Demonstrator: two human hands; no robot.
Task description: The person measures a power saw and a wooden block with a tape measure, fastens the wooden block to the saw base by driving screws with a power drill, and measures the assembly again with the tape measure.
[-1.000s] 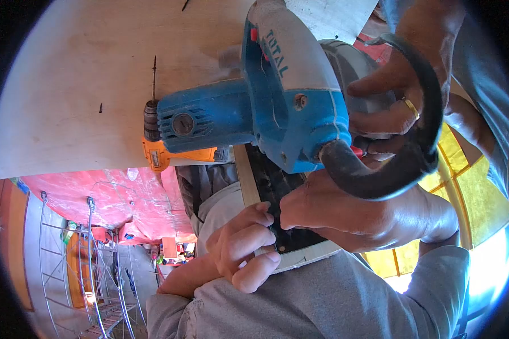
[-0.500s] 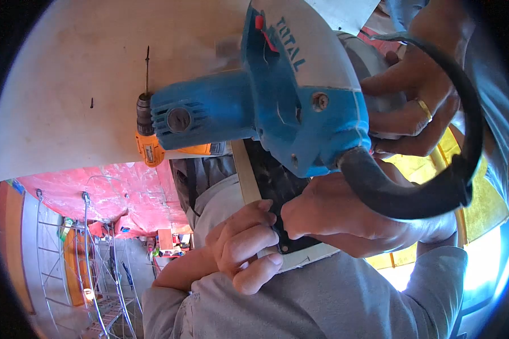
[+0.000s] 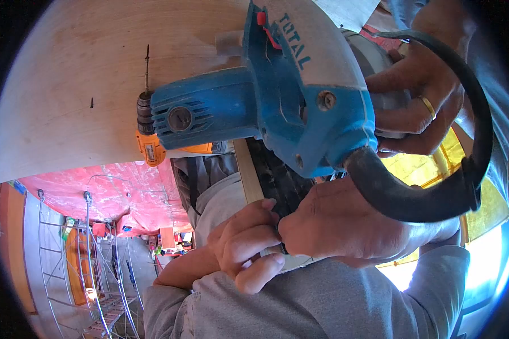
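A blue and grey TOTAL circular saw [image 3: 316, 113] fills the middle, its black cord sleeve [image 3: 430, 203] curving right. Below its body runs a black base plate [image 3: 268, 175] edged by a pale wooden strip [image 3: 246, 169]. My left hand [image 3: 246, 243] curls its fingers over the strip near its lower end. My right hand [image 3: 362, 220] is closed in a fist over the plate's lower end; its fingertips are hidden. Another person's ringed hand [image 3: 418, 101] is at the saw's far side, around a grey part.
An orange drill [image 3: 150, 147] with a long bit lies at the wooden board's edge [image 3: 68, 130], near a loose screw [image 3: 92, 103]. Lower left stand a metal scaffold [image 3: 96, 271] and a pink sheet [image 3: 113, 192]. Yellow material [image 3: 486, 209] hangs at right.
The saw has shifted slightly right and tilted a little. My right hand has moved slightly down, covering more of the plate's lower end. My left hand stays almost in place.
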